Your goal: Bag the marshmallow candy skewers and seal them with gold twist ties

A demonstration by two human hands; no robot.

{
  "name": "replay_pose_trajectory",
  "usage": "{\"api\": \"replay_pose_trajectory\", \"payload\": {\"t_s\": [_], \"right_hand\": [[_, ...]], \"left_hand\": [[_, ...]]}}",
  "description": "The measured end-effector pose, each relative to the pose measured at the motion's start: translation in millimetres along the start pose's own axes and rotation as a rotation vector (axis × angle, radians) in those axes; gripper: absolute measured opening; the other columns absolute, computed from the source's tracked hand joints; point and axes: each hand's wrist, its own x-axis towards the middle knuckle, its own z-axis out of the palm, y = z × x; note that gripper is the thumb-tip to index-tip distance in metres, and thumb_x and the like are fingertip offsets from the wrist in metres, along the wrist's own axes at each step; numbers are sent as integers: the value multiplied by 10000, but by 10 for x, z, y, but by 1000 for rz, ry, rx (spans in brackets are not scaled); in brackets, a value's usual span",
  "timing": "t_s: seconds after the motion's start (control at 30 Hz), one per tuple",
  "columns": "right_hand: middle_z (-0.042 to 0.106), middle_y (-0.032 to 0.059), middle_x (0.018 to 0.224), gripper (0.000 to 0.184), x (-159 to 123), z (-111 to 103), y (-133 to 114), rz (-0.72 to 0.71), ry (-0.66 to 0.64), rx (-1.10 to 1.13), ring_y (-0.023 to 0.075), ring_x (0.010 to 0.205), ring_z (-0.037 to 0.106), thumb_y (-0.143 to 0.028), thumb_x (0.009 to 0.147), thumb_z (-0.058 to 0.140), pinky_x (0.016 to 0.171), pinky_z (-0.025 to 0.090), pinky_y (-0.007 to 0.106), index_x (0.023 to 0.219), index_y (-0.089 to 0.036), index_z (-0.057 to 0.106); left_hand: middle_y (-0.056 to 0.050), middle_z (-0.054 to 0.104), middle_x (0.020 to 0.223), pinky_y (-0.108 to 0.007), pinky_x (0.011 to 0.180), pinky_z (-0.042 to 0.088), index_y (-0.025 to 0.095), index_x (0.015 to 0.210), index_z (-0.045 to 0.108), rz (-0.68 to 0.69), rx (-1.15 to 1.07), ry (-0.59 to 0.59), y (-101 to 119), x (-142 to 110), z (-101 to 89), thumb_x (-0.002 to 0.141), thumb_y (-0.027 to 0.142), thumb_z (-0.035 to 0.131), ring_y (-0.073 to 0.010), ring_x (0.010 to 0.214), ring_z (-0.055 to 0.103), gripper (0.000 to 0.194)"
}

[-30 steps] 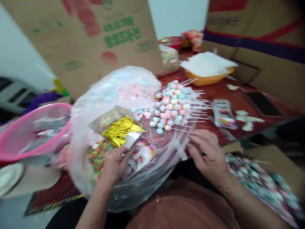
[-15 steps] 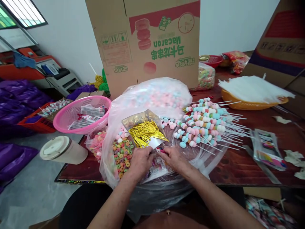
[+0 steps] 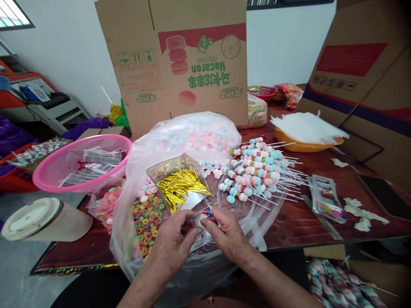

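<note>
Both hands meet over the plastic-lined round spread at the front of the table. My right hand [image 3: 226,235] pinches a small clear plastic bag [image 3: 208,213] with red and blue print between thumb and fingers. On the bag's other side, the curled fingers of my left hand [image 3: 173,235] grip it too; part of it is hidden by the fingers. Just beyond lie gold twist ties [image 3: 183,184] in an open pouch. Colourful ring candies [image 3: 148,220] are left of my left hand. Marshmallow skewers [image 3: 253,171] are piled to the right, their white sticks pointing right.
A clear bag of marshmallows [image 3: 199,132] lies before a tall cardboard box [image 3: 141,107]. Left are a pink basket [image 3: 40,173] of flat packets and a lidded cup [image 3: 69,220]. Right are an orange basket [image 3: 302,146] of white sticks, stacked packaging bags [image 3: 327,199] and a phone [image 3: 383,194].
The view has shifted to the right and closer. My hands have turned slightly apart at the fingertips, and the bag's printed end now shows more between them.
</note>
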Motion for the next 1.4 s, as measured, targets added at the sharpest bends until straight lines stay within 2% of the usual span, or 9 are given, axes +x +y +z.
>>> {"api": "replay_pose_trajectory", "payload": {"t_s": [0.27, 0.4, 0.6, 0.73, 0.8, 0.9, 1.07, 1.2, 1.4], "right_hand": [[510, -6, 656, 182, -140, -229, 21, -68, -87, 39, 114, 634, 465, -230, 865, 451, 590, 355, 221, 706, -173, 519], [422, -37, 531, 360, -135, -274, 153, -43, -23, -50, 91, 516, 395, -319, 894, 405, 507, 301, 212, 569, -173, 454], [592, 100, 733, 278, 117, -1365, 607, 122, 473, -961, 195, 700, 491, -265, 858, 437, 625, 363, 311, 690, -144, 623], [624, 122, 775, 229, 146, -1859, 972, 250, 100, -1263, 248, 771, 527, -200, 808, 480, 636, 384, 368, 690, -173, 673], [638, 101, 773, 246, 84, -1885, 1097, 201, 33, -1233, 238, 749, 541, -218, 821, 474, 625, 393, 360, 694, -191, 683], [657, 107, 902, 242, -58, -1848, 1085, -51, 208, -1186, 243, 795, 554, -246, 856, 455, 670, 411, 377, 818, -186, 687], [663, 97, 865, 220, -233, -1639, 537, -494, 175, -910, 202, 797, 572, -143, 851, 454, 702, 432, 329, 977, -167, 632], [657, 78, 815, 286, -262, -1386, 202, -531, 99, -913, 192, 750, 562, -88, 836, 418, 662, 416, 321, 1022, -176, 617], [650, 76, 804, 324, -294, -1350, 224, -550, -18, -874, 184, 723, 551, -72, 822, 395, 682, 424, 333, 1033, -180, 616]], "left_hand": [[2, 595, 654, -216, 570, 428, 162, 747, 600, -18, -305, -204, 33, -11, 171, 809, 346, 518, -130, 617, 537, 211], [12, 599, 627, -198, 544, 421, 176, 737, 603, 71, -215, -139, 61, -10, 222, 796, 318, 548, -121, 583, 547, 163], [-1, 650, 678, -202, 570, 469, 199, 798, 635, 135, -128, 81, -74, -16, 218, 851, 289, 470, -131, 616, 599, 195], [-31, 686, 796, -247, 697, 499, 198, 865, 642, 215, -108, 151, -124, -14, 144, 854, 258, 469, -155, 747, 629, 184], [-39, 688, 812, -265, 718, 497, 196, 894, 642, 264, -86, 185, -129, -27, 111, 852, 248, 472, -161, 765, 629, 183], [-39, 685, 799, -274, 715, 488, 193, 906, 641, 286, -44, 177, -118, -47, 59, 861, 246, 457, -159, 754, 623, 197], [-45, 687, 797, -296, 735, 471, 183, 909, 640, 295, -18, 145, -71, -41, 18, 872, 253, 440, -161, 755, 618, 215], [-50, 683, 793, -292, 721, 468, 177, 911, 643, 317, -53, 114, -59, -50, 13, 871, 253, 442, -159, 749, 609, 219], [-46, 675, 770, -289, 709, 463, 176, 867, 650, 213, -32, 76, -54, -87, -44, 884, 273, 414, -156, 728, 598, 256]]}}
